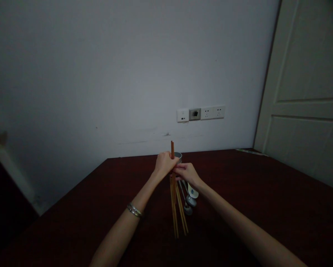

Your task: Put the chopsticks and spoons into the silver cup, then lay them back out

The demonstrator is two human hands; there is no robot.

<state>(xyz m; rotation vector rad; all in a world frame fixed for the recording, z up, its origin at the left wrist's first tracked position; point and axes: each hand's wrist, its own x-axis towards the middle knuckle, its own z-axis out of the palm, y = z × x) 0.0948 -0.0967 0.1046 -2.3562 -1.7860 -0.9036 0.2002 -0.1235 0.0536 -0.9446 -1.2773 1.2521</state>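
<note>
My left hand (pixel 164 164) is closed around wooden chopsticks (pixel 172 147), whose upper ends stick up past its thumb. Just to the right, my right hand (pixel 188 172) has its fingers pressed together at the same chopsticks, slightly lower. Several more chopsticks (pixel 182 213) lie fanned out below the hands, pointing towards me. Beside them are two metal spoons (pixel 191 201) with long handles and a white spoon (pixel 193 191) with a small blue mark, partly behind my right wrist. A grey round container (pixel 178 155) stands behind my hands, mostly hidden by them.
The dark red table (pixel 233 207) reaches back to a pale wall (pixel 127 74). Sockets and a switch (pixel 201 114) are set in the wall above it. A white panelled door (pixel 302 85) stands at the right. A thin strip (pixel 251 152) lies at the table's back right edge.
</note>
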